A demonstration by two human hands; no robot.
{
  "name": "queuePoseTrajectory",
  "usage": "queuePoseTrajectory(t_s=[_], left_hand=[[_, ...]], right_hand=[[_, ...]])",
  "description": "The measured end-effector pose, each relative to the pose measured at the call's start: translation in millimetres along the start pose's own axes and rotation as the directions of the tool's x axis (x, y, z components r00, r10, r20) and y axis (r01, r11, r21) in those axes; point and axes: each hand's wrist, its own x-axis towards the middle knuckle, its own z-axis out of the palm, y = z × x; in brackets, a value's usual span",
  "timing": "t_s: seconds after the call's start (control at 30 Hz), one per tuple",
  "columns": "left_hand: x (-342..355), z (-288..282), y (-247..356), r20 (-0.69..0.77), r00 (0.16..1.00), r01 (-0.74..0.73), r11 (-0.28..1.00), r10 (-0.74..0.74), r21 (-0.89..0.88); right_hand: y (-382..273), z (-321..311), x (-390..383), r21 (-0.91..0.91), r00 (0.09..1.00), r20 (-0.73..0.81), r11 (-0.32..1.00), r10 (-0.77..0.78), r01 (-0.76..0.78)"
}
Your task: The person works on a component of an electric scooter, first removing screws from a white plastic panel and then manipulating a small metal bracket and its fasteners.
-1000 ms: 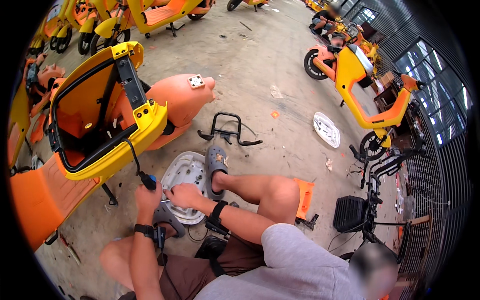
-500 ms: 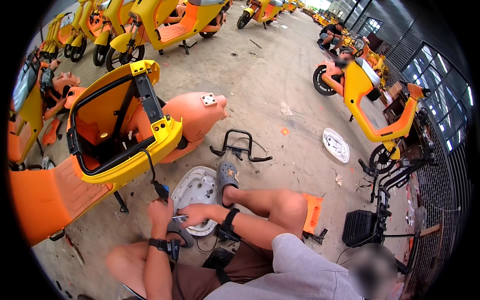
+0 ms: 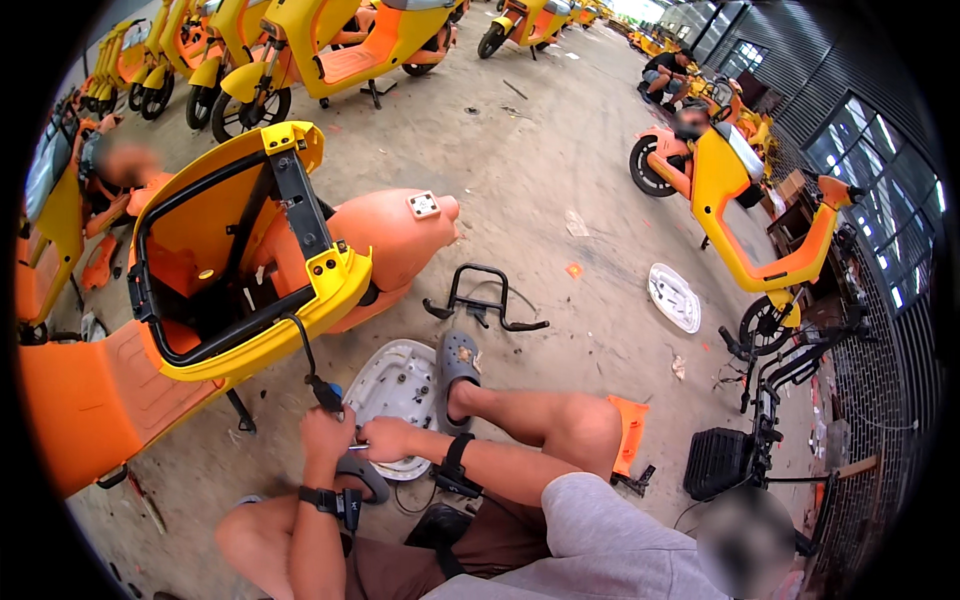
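A concrete floor runs through a hall lined with scooters. Nearest, the left hand is clamped round a black cable end, and the right hand appears curled on a slim silver tool between the two fists. Compared with half a second ago, the fists sit closer and less shaft shows; the work there seems under way, unfinished. Just beyond, the right hand overlaps the near-left edge of a white shell. The cable hangs from the near rim of an open scooter. Farther lie a black bracket and, toward the floor's far-left corner, parked scooters.
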Motion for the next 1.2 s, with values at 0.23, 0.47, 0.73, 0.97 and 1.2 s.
queuePoseTrajectory(t_s=[0.23, 0.47, 0.73, 0.97, 1.2], left_hand=[[17.6, 3.9, 19.1, -0.087, 0.976, -0.196, 0.980, 0.198, 0.035], [-4.9, -2.0, 8.1, -0.251, 0.968, -0.039, 0.976, -0.016, -0.214], [-35.0, 44.4, 18.4, 0.123, 0.956, 0.290, 0.791, -0.266, -0.539], [-37.6, 47.6, -1.0, 0.219, 0.954, 0.296, 0.744, -0.204, -0.598], [-27.2, 47.3, -5.4, 0.323, 0.941, 0.275, 0.790, -0.103, -0.549]], right_hand=[[-13.7, 57.3, -13.8, 0.553, 0.952, -0.118, 0.814, 0.283, -0.174], [-8.5, 48.7, -12.2, 0.331, 0.940, -0.181, 0.918, 0.290, -0.220], [22.5, 45.0, -4.0, 0.353, 0.917, -0.325, 0.929, 0.231, -0.109], [8.1, 50.4, -2.9, 0.467, 0.942, -0.230, 0.877, 0.243, -0.111], [-3.7, 51.7, -7.5, 0.533, 0.892, -0.319, 0.838, 0.321, -0.111]])
